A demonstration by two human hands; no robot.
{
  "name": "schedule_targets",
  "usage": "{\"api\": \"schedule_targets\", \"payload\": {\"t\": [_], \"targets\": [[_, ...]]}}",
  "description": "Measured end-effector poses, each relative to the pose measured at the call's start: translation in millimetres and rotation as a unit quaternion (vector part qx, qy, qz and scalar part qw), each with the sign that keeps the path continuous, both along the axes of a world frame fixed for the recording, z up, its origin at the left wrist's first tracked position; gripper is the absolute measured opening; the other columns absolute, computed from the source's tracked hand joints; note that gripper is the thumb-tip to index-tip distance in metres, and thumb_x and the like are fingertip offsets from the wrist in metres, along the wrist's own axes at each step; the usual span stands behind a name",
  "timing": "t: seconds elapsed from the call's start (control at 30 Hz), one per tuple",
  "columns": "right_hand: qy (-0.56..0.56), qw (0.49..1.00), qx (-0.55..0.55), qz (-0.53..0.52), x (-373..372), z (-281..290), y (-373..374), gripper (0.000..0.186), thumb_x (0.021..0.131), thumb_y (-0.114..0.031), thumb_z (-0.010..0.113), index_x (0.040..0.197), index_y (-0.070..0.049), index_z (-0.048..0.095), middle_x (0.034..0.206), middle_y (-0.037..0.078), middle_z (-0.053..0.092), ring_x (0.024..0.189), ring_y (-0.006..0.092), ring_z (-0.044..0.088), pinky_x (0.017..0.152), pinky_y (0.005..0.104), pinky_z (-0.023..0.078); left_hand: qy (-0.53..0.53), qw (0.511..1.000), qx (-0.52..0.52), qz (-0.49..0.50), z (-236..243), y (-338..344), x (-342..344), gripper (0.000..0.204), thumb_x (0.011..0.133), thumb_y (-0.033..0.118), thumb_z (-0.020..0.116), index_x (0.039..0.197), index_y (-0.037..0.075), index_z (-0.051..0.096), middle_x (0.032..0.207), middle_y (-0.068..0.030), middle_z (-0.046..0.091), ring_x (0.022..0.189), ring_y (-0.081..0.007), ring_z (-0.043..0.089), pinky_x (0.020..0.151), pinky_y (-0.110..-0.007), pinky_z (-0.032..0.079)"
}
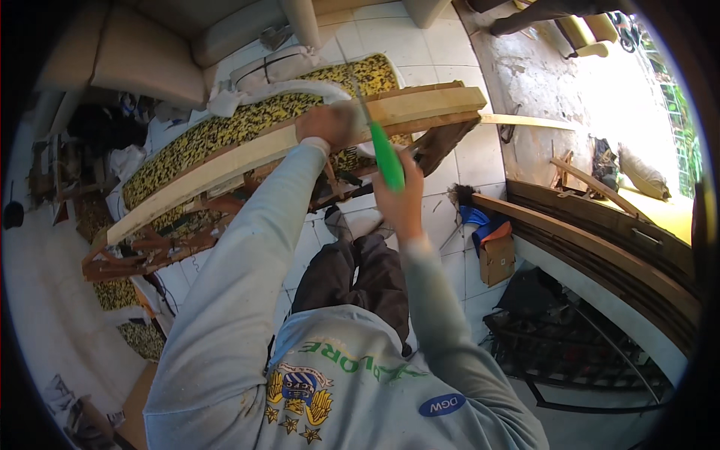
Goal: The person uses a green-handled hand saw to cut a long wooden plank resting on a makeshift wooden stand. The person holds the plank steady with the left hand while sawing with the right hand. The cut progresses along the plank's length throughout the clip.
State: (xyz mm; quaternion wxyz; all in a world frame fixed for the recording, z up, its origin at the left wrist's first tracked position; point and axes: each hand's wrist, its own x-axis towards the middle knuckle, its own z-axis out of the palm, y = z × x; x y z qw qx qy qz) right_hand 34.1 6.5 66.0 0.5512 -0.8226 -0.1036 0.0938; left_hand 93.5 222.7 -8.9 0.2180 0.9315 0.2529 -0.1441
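Seen from the head camera, we find a person in a grey sweatshirt bent over a curved wooden frame [247,154], a furniture skeleton lying on its side on the tiled floor [390,34]. The left hand [328,124] is closed down on the pale top rail, pinning it. The right hand [401,196] is wrapped tight around the green handle of a saw [386,154], whose thin blade rises past the left hand and across the rail. We cannot tell how deep the blade sits in the wood, or whether a cut has opened at all; the rail reads as one unbroken piece from end to end.

We judge the work to be at an early or middle stage: the frame is bare, and yellow-and-black patterned cushions [225,127] lie loose behind and under it, not fitted. Planks [600,232] are stacked at the right beside a small cardboard box [497,259].
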Motion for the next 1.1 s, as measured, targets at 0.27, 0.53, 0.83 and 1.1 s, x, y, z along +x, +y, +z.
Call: {"api": "schedule_targets", "payload": {"t": [0.27, 0.53, 0.83, 1.1], "targets": [[-0.072, 0.997, -0.007, -0.005, -88.3, 8.5, -70.0, 0.033, 0.098, 0.0, 0.067, 0.13, 0.006, 0.07, 0.12, 0.019, 0.079, 0.111, 0.0244, 0.077, 0.096, 0.036, 0.058, 0.018, 0.999, 0.005, 0.039, 3.3, 2.5, -6.8, 0.061, 0.1, 0.056, 0.045, 0.11, 0.012, 0.086, 0.111, -0.0243, 0.08, 0.103, -0.0423, 0.078, 0.099, -0.051, 0.059], [-0.025, 1.0, -0.003, 0.006, -58.6, -4.2, -45.2, 0.05, 0.086, 0.001, 0.069, 0.135, 0.003, 0.067, 0.11, 0.024, 0.077, 0.103, 0.0383, 0.076, 0.089, 0.0433, 0.058, -0.004, 1.0, -0.011, 0.005, -7.4, 6.4, -3.7, 0.063, 0.102, 0.055, 0.042, 0.112, 0.009, 0.085, 0.116, -0.0251, 0.079, 0.104, -0.0446, 0.078, 0.099, -0.053, 0.058], [-0.081, 0.996, 0.029, -0.01, 16.2, -22.1, 2.2, 0.038, 0.089, 0.001, 0.066, 0.127, 0.002, 0.069, 0.1, 0.021, 0.074, 0.085, 0.0348, 0.073, 0.081, 0.0402, 0.057, -0.022, 0.999, -0.011, -0.032, 0.8, -4.9, 7.2, 0.059, 0.102, 0.052, 0.044, 0.107, 0.011, 0.086, 0.112, -0.0284, 0.079, 0.106, -0.0436, 0.077, 0.095, -0.053, 0.06], [-0.031, 1.0, 0.002, -0.001, -146.8, 34.3, -107.5, 0.045, 0.09, 0.003, 0.066, 0.134, 0.006, 0.068, 0.123, 0.02, 0.078, 0.115, 0.0306, 0.076, 0.101, 0.0392, 0.057, -0.003, 0.999, -0.001, 0.037, -5.2, 7.3, -2.3, 0.063, 0.102, 0.056, 0.046, 0.108, 0.007, 0.085, 0.111, -0.0281, 0.079, 0.106, -0.0446, 0.077, 0.1, -0.053, 0.059]]}}
